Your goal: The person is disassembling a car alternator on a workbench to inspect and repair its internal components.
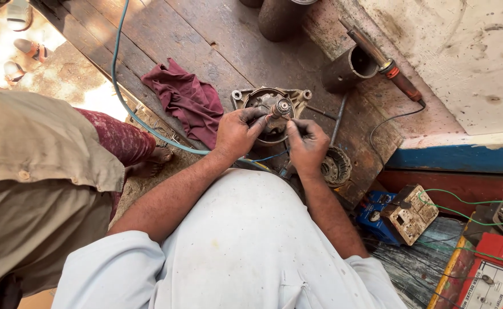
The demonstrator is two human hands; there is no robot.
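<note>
Worn, oil-stained wooden planks [205,34] fill the upper middle of the frame, and on them, just above centre, we see a round grey metal motor housing with bolt lugs [251,98] and a short, grimy steel shaft with a ringed tip [281,107] standing up from it. Our left hand [237,133], at centre frame, is curled with its fingertips pinched on the shaft just below the tip. Our right hand [307,144], just beside it to the right, is closed narrowly, thumb and forefinger pressed together close to the shaft; we cannot tell whether they pinch something small. The 2 hands nearly touch.

A crumpled maroon cloth [188,100] lies left of the housing, with a teal cable [115,68] running down past it. Below our right hand sits a round toothed metal part [337,167]. In the upper right, a rusty open metal cylinder [351,68] lies beside a long tool with a dark red handle [403,84]. At lower right are a beige switch-and-socket box [414,213], thin green wires [463,214] and a red meter case [500,269]. Another person's khaki shirt [34,171] and bare foot [154,162] occupy the left side.
</note>
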